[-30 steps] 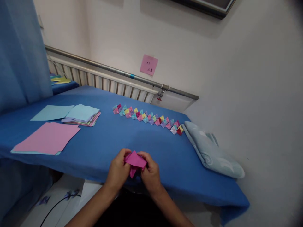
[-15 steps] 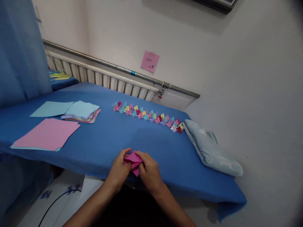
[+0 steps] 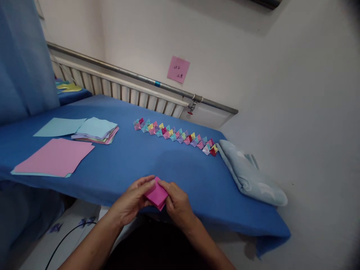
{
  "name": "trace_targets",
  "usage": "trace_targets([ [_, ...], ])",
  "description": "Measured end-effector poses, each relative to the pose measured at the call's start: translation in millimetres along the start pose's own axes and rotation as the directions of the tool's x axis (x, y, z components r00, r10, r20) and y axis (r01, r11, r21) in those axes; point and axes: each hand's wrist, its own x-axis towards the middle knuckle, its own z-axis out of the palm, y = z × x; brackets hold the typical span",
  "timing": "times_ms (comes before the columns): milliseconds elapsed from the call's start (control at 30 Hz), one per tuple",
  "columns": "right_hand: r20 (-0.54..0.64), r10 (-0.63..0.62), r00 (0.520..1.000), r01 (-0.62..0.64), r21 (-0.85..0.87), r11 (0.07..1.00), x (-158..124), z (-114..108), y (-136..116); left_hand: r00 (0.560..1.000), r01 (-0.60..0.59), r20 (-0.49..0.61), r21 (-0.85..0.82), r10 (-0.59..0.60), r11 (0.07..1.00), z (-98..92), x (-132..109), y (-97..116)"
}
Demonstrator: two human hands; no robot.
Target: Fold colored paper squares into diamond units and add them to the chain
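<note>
A bright pink folded paper (image 3: 156,194) is held between my two hands above the near edge of the blue-covered table (image 3: 126,161). It is pressed into a small, flat, layered square. My left hand (image 3: 134,198) grips its left side, thumb on top and fingers underneath. On the right side, my right hand (image 3: 176,202) pinches the paper between thumb and fingers. Beyond the hands, two rows of small folded paper pieces (image 3: 174,135) in many colours stretch across the table.
At left lie pink sheets (image 3: 54,157), a light blue sheet (image 3: 59,126) and a stack of coloured paper squares (image 3: 96,129). A folded pale blanket (image 3: 250,176) rests at the right end. Behind the table are a radiator (image 3: 118,86) and a pipe (image 3: 123,71).
The pink paper was partly spread open with its flaps apart; now it is a flat square. My left hand has turned, its thumb now lying across the paper's top.
</note>
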Motion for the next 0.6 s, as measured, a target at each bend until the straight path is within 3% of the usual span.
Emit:
trace_targets([
  [67, 0.028, -0.020, 0.999, 0.018, 0.076, 0.997, 1, -3, -5, 0.996, -0.036, -0.076, 0.105, 0.044, 0.994, 0.1, 2, -3],
  [167, 0.077, -0.002, 0.997, -0.014, 0.210, 0.978, -2, -14, -12, 0.989, -0.097, -0.085, 0.212, 0.117, 0.972, -2.1, 0, -2],
  [267, 0.142, 0.149, 0.979, -0.191, 0.356, 0.915, -6, -25, -17, 0.984, -0.152, -0.043, 0.284, 0.171, 0.947, -4.2, -7, 3],
  [367, 0.159, 0.354, 0.921, -0.385, 0.501, 0.775, -5, -32, -24, 0.982, -0.176, 0.003, 0.374, 0.188, 0.911, -1.0, -16, 7],
  [433, 0.165, 0.423, 0.891, -0.442, 0.530, 0.724, 0, -33, -30, 0.977, -0.199, 0.025, 0.452, 0.211, 0.870, 3.9, -21, 8],
  [600, 0.126, 0.374, 0.919, -0.385, 0.493, 0.780, 7, -30, -40, 0.960, -0.263, 0.075, 0.574, 0.270, 0.776, 12.7, -27, 6],
])
